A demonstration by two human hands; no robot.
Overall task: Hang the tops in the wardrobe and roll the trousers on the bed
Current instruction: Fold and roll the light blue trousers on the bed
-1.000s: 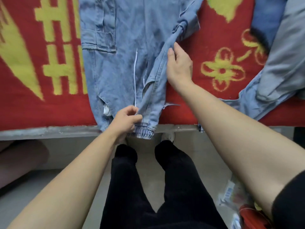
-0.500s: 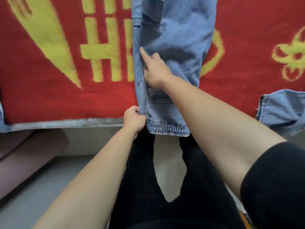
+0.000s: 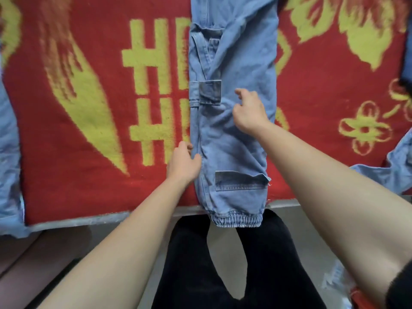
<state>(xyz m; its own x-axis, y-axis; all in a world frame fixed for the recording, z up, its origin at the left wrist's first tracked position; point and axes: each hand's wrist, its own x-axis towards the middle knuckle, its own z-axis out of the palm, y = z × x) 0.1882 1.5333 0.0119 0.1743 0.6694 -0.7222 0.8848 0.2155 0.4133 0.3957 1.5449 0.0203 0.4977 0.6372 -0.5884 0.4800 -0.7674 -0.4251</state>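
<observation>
The light blue denim trousers (image 3: 231, 121) lie folded lengthwise in a narrow strip down the middle of the frame, legs stacked one on the other. Their elastic cuff (image 3: 236, 220) hangs over the near edge of the bed, just above the person's black-clad legs (image 3: 223, 264). A flap pocket (image 3: 240, 180) sits low on the strip and a smaller tab (image 3: 210, 92) higher up on its left side.

Under them is a red blanket (image 3: 89, 108) with yellow characters and flowers, covering the bed to its pale edge (image 3: 89, 220), which crosses the lower middle of the frame. Grey floor shows below. More blue denim lies at the far left edge (image 3: 9, 152) and at the right edge (image 3: 392, 172).

The left hand (image 3: 184, 162) is at the strip's left seam, fingers curled and thumb pressed onto the cloth, pinching that edge. The right hand (image 3: 249, 110) rests higher, right of centre on the denim, fingers bent loosely and knuckles up; whether it grips any cloth I cannot tell.

Half a second ago the left hand was down by the cuff and the right one lay flat near the left seam; now the left has climbed up the seam and the right has shifted across to the right. More of the bed's right side is in view.
</observation>
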